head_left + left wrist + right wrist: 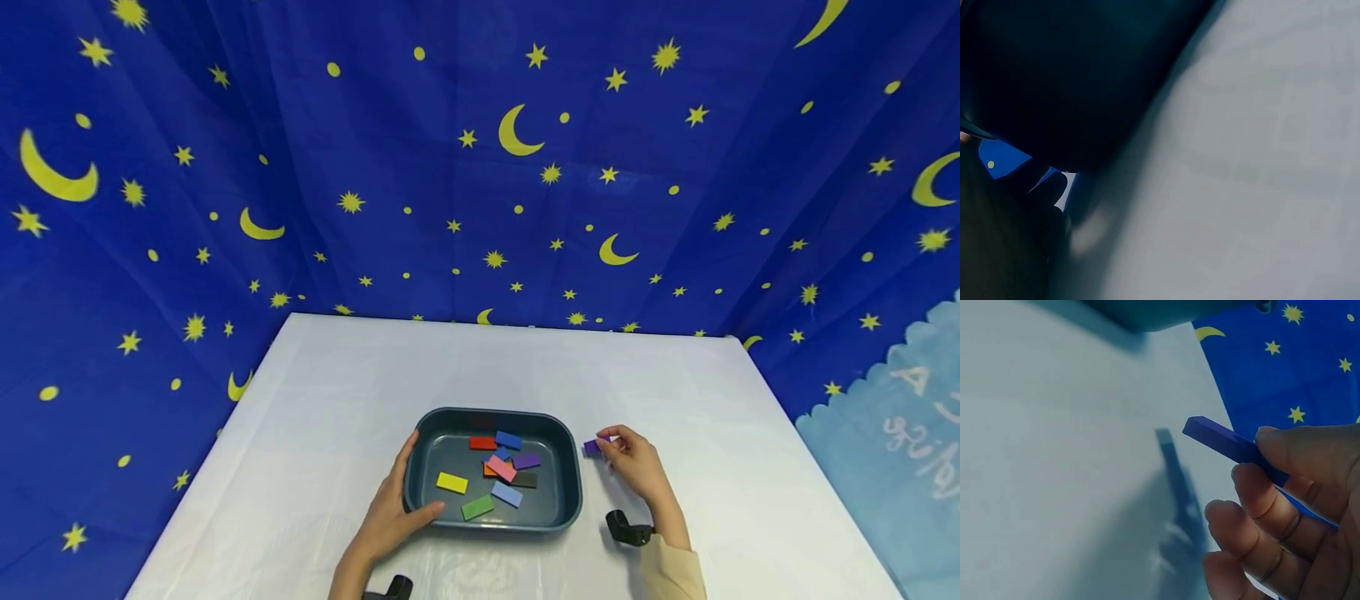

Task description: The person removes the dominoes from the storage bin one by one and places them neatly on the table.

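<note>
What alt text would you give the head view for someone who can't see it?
A person's right hand pinches a purple block just right of a dark tray on a white table, while the left hand grips the tray's near-left corner. Coloured blocks lie inside the tray; a blue cloth with stars and moons hangs behind.

Your head view is bright, evenly lit and sharp, bowing at its edges. Your left wrist view is dim and blurred. Your right wrist view blurs the near fingers (1254,519), with a soft shadow at lower centre.
</note>
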Available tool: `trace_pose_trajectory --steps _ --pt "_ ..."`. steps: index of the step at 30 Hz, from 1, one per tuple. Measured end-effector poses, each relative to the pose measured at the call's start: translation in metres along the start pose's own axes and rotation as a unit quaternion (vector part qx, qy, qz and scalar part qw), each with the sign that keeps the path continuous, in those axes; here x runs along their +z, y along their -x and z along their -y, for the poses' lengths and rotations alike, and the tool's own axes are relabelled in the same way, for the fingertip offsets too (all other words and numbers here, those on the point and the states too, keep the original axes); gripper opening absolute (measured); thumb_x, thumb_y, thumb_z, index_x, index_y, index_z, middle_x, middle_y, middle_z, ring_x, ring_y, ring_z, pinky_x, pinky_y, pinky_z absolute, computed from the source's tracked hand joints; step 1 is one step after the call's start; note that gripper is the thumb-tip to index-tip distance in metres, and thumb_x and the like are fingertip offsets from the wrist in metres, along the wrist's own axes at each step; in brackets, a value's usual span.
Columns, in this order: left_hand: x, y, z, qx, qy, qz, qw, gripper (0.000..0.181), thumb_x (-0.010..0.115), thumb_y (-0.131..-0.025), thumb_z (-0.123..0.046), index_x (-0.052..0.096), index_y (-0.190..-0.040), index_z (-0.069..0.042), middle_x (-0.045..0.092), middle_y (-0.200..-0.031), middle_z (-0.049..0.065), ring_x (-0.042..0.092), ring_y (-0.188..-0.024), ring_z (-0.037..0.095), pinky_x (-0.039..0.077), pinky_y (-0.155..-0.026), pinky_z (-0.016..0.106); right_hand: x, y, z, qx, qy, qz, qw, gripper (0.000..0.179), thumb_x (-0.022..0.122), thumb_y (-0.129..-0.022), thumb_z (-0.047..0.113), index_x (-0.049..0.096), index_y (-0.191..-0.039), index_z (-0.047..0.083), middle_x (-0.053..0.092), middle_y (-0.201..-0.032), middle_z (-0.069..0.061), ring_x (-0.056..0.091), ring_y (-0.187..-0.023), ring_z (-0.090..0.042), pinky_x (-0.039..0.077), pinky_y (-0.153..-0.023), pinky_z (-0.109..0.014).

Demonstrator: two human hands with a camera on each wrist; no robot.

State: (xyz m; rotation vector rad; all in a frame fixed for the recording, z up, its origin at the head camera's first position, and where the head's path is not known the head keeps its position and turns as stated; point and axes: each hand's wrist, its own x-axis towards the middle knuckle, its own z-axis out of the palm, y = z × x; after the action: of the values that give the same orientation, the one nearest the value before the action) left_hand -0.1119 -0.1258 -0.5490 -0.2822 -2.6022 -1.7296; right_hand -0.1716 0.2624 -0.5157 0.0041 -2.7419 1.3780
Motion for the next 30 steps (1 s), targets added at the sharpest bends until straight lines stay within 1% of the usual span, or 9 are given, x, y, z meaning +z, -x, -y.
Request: trace_pose_trajectory --steps 5,9,18,19,23,25,26,30 --pt "0.000 0.000 0.001 -0.002 0.004 0.001 1.0000 0.099 0.077 -0.074 -0.031 0.015 -0.151 -0.037 0.025 -0.152 0.013 0.035 -0.128 0.042 0.030 -0.093 0.067 0.000 0.003 -0.004 0.019 0.001 0.016 0.9997 0.011 0.065 -0.089 0.009 0.066 -0.097 0.001 0.057 -0.064 -0.006 0.056 -0.052 -0.019 0.038 -0.048 -0.025" --pt "0.001 0.000 0.002 -0.002 0.004 0.002 1.0000 0.100 0.077 -0.074 -0.031 0.014 -0.151 -0.038 0.025 -0.153 0.012 0.034 -0.129 0.042 0.030 -0.093 0.067 0.000 0.004 -0.007 0.031 0.019 0.024 0.9991 0.013 0.065 -0.090 0.012 0.066 -0.099 0.002 0.057 -0.063 -0.003 0.054 -0.052 -0.015 0.037 -0.048 -0.024" --pt "0.001 -0.001 0.004 0.005 0.005 -0.004 1.0000 0.101 0.077 -0.073 -0.031 0.014 -0.152 -0.037 0.028 -0.151 0.014 0.039 -0.126 0.040 0.034 -0.092 0.064 -0.002 0.005 -0.007 0.032 0.062 0.030 0.9971 0.017 0.065 -0.091 0.018 0.066 -0.099 0.004 0.057 -0.061 0.000 0.048 -0.050 -0.010 0.035 -0.049 -0.025" --pt "0.001 -0.001 0.002 0.003 0.007 -0.003 1.0000 0.101 0.077 -0.073 -0.029 0.014 -0.152 -0.035 0.028 -0.151 0.015 0.039 -0.126 0.040 0.033 -0.092 0.064 -0.003 0.005 -0.007 0.034 0.066 0.030 0.9968 0.017 0.065 -0.091 0.019 0.066 -0.099 0.004 0.057 -0.060 0.000 0.048 -0.050 -0.010 0.035 -0.049 -0.025" --pt "-0.005 0.002 -0.023 -0.002 0.016 0.004 0.9999 0.100 0.076 -0.073 -0.025 0.016 -0.153 -0.021 0.027 -0.150 0.021 0.039 -0.125 0.044 0.032 -0.092 0.065 -0.003 0.005 -0.010 0.038 0.080 0.032 0.9956 0.019 0.066 -0.091 0.021 0.066 -0.100 0.005 0.056 -0.060 0.002 0.048 -0.051 -0.011 0.035 -0.050 -0.026" --pt "-0.006 0.002 -0.026 -0.009 0.018 0.007 0.9998 0.100 0.075 -0.073 -0.022 0.017 -0.153 -0.016 0.026 -0.150 0.023 0.037 -0.125 0.046 0.031 -0.092 0.066 -0.002 0.004 -0.012 0.036 0.085 0.031 0.9952 0.020 0.066 -0.091 0.022 0.066 -0.100 0.005 0.055 -0.060 0.002 0.048 -0.052 -0.011 0.036 -0.051 -0.026" --pt "-0.006 0.002 -0.025 -0.008 0.015 0.007 0.9998 0.100 0.076 -0.073 -0.023 0.016 -0.153 -0.017 0.026 -0.150 0.023 0.038 -0.125 0.046 0.032 -0.092 0.066 -0.002 0.004 -0.013 0.035 0.088 0.030 0.9951 0.020 0.066 -0.091 0.022 0.066 -0.100 0.005 0.055 -0.060 0.003 0.048 -0.052 -0.011 0.036 -0.051 -0.027" --pt "-0.001 -0.001 -0.001 -0.003 0.012 0.002 0.9999 0.102 0.077 -0.072 -0.027 0.015 -0.153 -0.032 0.026 -0.152 0.016 0.037 -0.127 0.042 0.032 -0.093 0.065 -0.002 0.004 -0.014 0.027 0.094 0.027 0.9948 0.021 0.066 -0.091 0.024 0.066 -0.100 0.005 0.053 -0.060 0.004 0.046 -0.053 -0.011 0.036 -0.053 -0.028"
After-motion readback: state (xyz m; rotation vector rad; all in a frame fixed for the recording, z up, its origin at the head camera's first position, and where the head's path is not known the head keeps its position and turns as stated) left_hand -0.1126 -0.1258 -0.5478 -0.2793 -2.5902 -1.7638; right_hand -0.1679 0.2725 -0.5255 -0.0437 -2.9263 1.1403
